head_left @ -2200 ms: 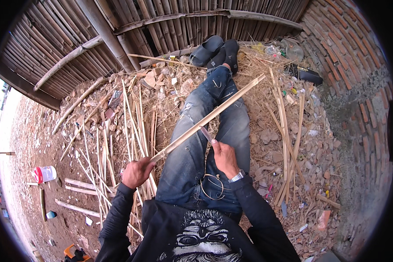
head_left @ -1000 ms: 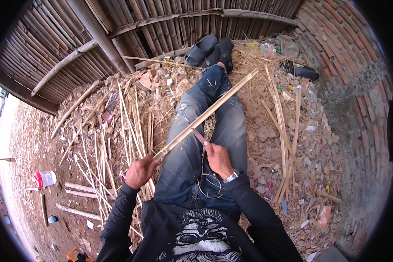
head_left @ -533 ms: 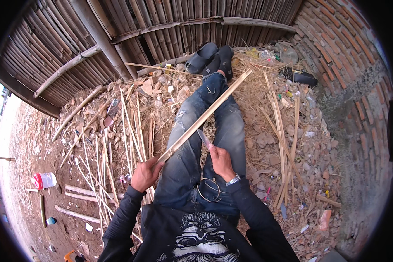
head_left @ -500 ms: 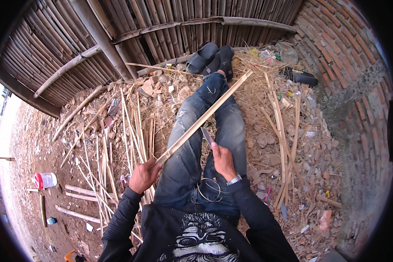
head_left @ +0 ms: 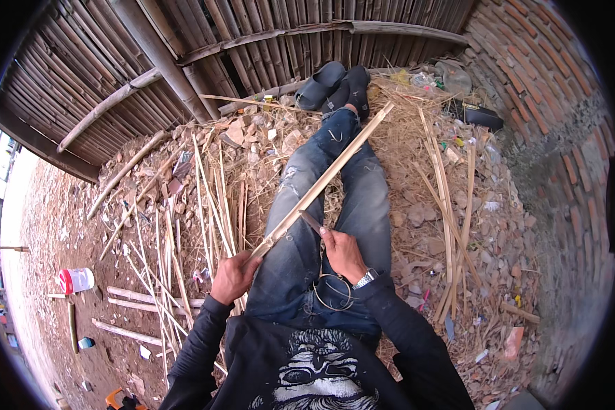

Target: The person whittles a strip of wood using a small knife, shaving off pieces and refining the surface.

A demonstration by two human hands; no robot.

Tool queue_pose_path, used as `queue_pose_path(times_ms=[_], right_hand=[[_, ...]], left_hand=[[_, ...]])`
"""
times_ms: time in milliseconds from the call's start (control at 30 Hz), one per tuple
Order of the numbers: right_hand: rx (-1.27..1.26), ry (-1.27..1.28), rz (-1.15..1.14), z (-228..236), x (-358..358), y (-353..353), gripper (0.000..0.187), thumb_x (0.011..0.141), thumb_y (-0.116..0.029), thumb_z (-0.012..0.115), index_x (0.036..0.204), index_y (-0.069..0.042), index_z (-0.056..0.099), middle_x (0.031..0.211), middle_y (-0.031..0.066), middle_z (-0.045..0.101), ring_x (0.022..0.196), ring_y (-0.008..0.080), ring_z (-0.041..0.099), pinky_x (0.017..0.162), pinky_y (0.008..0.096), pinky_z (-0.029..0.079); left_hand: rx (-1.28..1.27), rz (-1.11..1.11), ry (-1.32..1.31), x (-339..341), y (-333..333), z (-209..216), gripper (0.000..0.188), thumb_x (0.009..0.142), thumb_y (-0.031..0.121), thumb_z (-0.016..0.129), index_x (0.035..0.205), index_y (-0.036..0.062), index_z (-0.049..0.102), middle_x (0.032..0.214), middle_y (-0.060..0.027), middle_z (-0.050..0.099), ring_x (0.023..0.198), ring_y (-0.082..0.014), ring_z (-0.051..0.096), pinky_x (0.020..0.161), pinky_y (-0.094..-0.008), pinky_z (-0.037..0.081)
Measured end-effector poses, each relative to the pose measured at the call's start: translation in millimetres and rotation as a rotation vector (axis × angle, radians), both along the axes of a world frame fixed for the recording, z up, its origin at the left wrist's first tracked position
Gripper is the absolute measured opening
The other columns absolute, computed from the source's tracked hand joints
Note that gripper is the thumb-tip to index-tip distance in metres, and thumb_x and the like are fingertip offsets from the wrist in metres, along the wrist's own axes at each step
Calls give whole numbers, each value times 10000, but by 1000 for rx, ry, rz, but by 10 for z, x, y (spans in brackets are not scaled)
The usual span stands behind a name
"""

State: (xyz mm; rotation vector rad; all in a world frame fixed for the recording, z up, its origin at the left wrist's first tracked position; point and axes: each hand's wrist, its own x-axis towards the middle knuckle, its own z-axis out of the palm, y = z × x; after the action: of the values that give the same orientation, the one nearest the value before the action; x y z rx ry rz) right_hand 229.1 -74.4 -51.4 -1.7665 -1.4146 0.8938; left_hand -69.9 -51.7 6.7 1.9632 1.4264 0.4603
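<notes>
A long split bamboo strip (head_left: 326, 179) slants across my legs, its far end near my feet. My left hand (head_left: 234, 277) is closed round its near end, over my left thigh. In my right hand (head_left: 342, 254) is a knife (head_left: 310, 221), its blade pointing up and left with the tip at the strip's lower edge. Whether the blade is cutting into the bamboo I cannot tell. A thin curled shaving (head_left: 333, 292) lies on my jeans just below the right wrist, which wears a metal watch.
Several bamboo strips (head_left: 215, 198) lie on the rubble to my left, more (head_left: 447, 205) to my right. A bamboo wall (head_left: 273, 51) stands beyond my feet, a brick wall (head_left: 560, 102) at right. A white bucket with red rim (head_left: 79, 280) lies at far left.
My right hand and the knife have moved left, bringing the blade up to the bamboo strip. The left hand keeps its hold on the near end. The whole view has shifted slightly.
</notes>
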Motion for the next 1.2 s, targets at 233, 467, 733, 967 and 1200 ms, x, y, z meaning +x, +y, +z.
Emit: queue_pose_path(times_ms=[233, 467, 733, 967, 1200], right_hand=[[-81, -5, 80, 33, 26, -28, 619, 1114, -472, 480, 831, 53, 643, 756, 312, 629, 786, 539, 632, 674, 567, 479], [-120, 75, 200, -44, 12, -27, 595, 1116, -471, 492, 848, 39, 641, 738, 280, 623, 715, 492, 627, 653, 524, 473], [-486, 915, 156, 105, 315, 24, 539, 1111, -513, 523, 727, -135, 519, 588, -86, 400, 490, 35, 404, 452, 227, 285], [61, 306, 4, 323, -30, 178, 410, 919, -415, 829, 880, -21, 721, 622, 56, 635, 579, 170, 645, 569, 368, 489], [279, 76, 5, 310, -381, 428, 351, 889, -321, 847, 800, -10, 712, 650, 167, 675, 604, 354, 683, 575, 447, 503]], left_hand=[[10, 23, 19, 285, 158, 25, 378, 1016, 348, 688, 989, -27, 732, 781, -299, 674, 778, -486, 694, 703, -511, 537], [-11, 16, -17, 313, 224, -66, 372, 1007, 340, 696, 1035, -27, 746, 801, -294, 688, 787, -469, 707, 721, -502, 544], [-155, -3, 37, 232, 259, 144, 368, 1004, 343, 701, 1012, -21, 755, 794, -289, 683, 784, -455, 709, 729, -497, 541], [157, 67, 128, 386, 10, 26, 338, 1015, 351, 688, 957, 19, 704, 725, -273, 666, 727, -491, 684, 650, -547, 542], [218, 100, 197, 464, -68, 40, 300, 1020, 311, 686, 892, 42, 652, 685, -274, 641, 686, -496, 666, 602, -555, 523]])
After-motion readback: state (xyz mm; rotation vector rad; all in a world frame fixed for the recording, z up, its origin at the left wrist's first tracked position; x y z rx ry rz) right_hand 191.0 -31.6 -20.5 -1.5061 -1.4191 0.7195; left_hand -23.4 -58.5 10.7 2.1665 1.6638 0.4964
